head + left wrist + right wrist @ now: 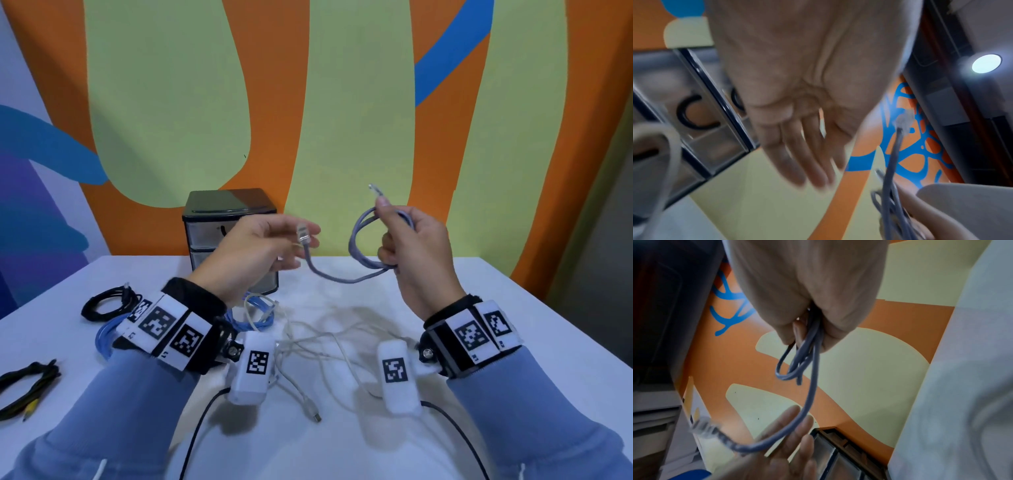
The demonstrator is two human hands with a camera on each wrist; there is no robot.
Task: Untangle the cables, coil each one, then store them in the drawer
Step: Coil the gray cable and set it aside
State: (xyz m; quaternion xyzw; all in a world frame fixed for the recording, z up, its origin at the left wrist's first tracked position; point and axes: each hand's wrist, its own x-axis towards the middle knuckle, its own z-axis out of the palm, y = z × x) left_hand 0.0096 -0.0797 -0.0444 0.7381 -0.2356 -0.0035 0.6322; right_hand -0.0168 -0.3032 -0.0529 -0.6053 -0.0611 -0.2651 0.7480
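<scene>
Fingers (pixel 789 331) of the right hand (pixel 421 250) curl round a bundle of loops of the grey cable (pixel 346 279), held in the air above the table (pixel 513 325) at about 2 o'clock from the white cables (pixel 318 339). One clear plug end (pixel 376 190) sticks up past the fingertips toward 12 o'clock. The loops hang toward 8 o'clock of that hand, and a slack length runs from them toward 9 o'clock to the left hand (pixel 253 253), where a second plug (pixel 303 234) points up. Head view makes that plug look pinched, but the left wrist view shows straight, relaxed fingers (pixel 797 154) with the plug just beside them, apart; the right wrist view shows the cable lying across those flat fingers. Only the head view shows the drawer unit (pixel 226 219) at 12 o'clock, a blue cable (pixel 253 315) beside the white tangle, and black cable coils (pixel 106 303) at 9 o'clock.
</scene>
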